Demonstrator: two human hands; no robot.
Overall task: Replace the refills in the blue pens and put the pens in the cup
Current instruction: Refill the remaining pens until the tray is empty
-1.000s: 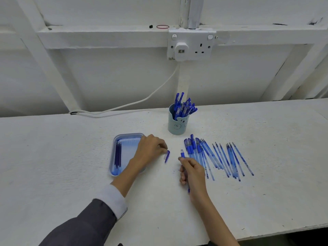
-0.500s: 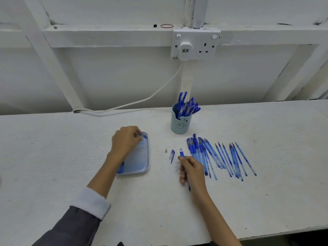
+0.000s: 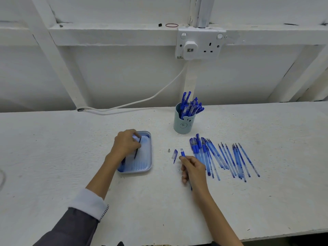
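Observation:
My left hand (image 3: 126, 144) is over the blue tray (image 3: 142, 166) and pinches a thin dark refill (image 3: 137, 149) by its upper end. My right hand (image 3: 193, 168) grips a blue pen barrel (image 3: 182, 153) that points away from me, its open tip sticking out past my fingers. A pen cap (image 3: 175, 155) and a small metal tip (image 3: 169, 150) lie on the table between my hands. A pale blue cup (image 3: 183, 124) holding several blue pens stands behind them. Several pens and refills (image 3: 221, 157) lie in a fanned row to the right.
The white table (image 3: 71, 157) runs wall to wall, with its front edge (image 3: 284, 235) near me. A white cable (image 3: 142, 102) trails from the wall socket (image 3: 200, 43) along the back left of the table.
My left hand left the cap and tip on the table, moved left onto the tray, then picked a refill out of it. My right hand has kept hold of the barrel.

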